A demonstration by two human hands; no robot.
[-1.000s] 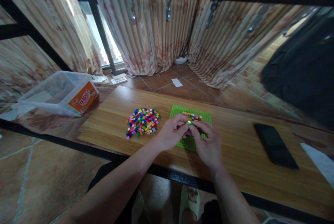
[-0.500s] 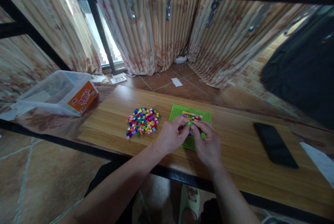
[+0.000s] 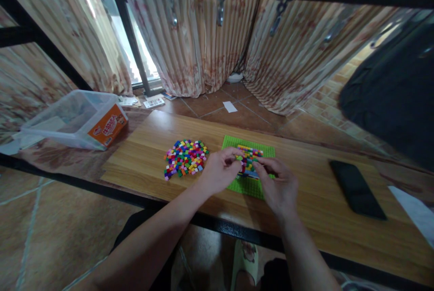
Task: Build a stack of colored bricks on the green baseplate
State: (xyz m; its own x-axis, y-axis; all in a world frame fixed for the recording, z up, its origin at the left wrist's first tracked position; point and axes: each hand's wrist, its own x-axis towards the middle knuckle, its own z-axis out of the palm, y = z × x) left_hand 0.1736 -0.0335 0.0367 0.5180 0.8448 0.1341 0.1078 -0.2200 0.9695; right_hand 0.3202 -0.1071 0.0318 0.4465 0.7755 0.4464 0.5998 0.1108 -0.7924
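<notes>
A green studded baseplate [image 3: 249, 188] lies on the wooden table, bearing rows of small multicoloured building bricks [image 3: 250, 151]. Over its left side, my left hand [image 3: 222, 170] pinches a small light green brick [image 3: 239, 158] between thumb and forefinger. My right hand [image 3: 278, 186] is at the right end of the brick rows, thumb and forefinger drawn together; whatever lies between them is too small to make out. My fingers cover part of the rows. To the left of my left hand, a loose pile of coloured bricks [image 3: 186, 157] is spread on the table.
A dark phone [image 3: 357, 189] lies on the right of the table [image 3: 312, 182], with white paper [image 3: 412, 209] past it. At the far left stands a clear plastic box [image 3: 71, 139] with an orange label. A black bar [image 3: 233, 227] runs along the table's front edge.
My hands have moved apart from where their fingertips met around a green brick. The right hand has shifted right, and more of the brick rows shows between them.
</notes>
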